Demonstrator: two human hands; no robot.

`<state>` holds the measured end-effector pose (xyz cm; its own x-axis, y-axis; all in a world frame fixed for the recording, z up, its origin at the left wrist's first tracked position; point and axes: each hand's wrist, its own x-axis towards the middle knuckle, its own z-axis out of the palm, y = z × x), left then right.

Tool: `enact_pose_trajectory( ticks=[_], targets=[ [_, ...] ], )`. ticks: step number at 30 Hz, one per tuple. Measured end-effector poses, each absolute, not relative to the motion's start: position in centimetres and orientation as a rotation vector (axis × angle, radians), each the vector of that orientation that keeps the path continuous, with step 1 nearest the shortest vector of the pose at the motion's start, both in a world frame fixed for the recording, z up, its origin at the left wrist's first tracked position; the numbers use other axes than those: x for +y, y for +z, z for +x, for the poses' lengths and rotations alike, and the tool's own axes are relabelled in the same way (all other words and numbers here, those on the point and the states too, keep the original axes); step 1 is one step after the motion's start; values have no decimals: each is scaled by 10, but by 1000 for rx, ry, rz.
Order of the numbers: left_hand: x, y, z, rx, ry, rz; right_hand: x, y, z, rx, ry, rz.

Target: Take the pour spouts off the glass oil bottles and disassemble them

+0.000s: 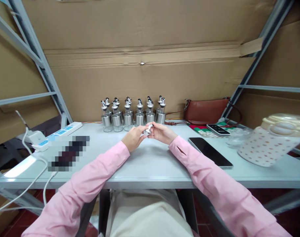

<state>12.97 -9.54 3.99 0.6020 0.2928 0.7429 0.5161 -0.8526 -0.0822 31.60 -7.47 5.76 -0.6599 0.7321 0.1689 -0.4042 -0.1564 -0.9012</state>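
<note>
Left hand (133, 138): pinching pale piece (148, 129), in front of bottles (127, 119)
Right hand (162, 133): pinching same piece
Brown bag (206, 112): right of bottles

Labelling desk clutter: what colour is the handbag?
The handbag is reddish-brown, seen best in the head view.

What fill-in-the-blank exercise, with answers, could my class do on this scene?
1. The left hand and right hand, meeting at a small piece, extend from ____ sleeves.
2. The brown bag stands to the ____ of the bottles.
3. Behind the bottles is a wall of brown ____.

Missing words: pink; right; cardboard.
</note>
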Motion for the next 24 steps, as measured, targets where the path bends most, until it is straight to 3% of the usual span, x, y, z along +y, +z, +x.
enact_pose_trajectory(
  ticks=[24],
  targets=[
    [-95,44,129,-769,-993,-2503,-78,61,315,-1243,1905,-466]
  ],
)
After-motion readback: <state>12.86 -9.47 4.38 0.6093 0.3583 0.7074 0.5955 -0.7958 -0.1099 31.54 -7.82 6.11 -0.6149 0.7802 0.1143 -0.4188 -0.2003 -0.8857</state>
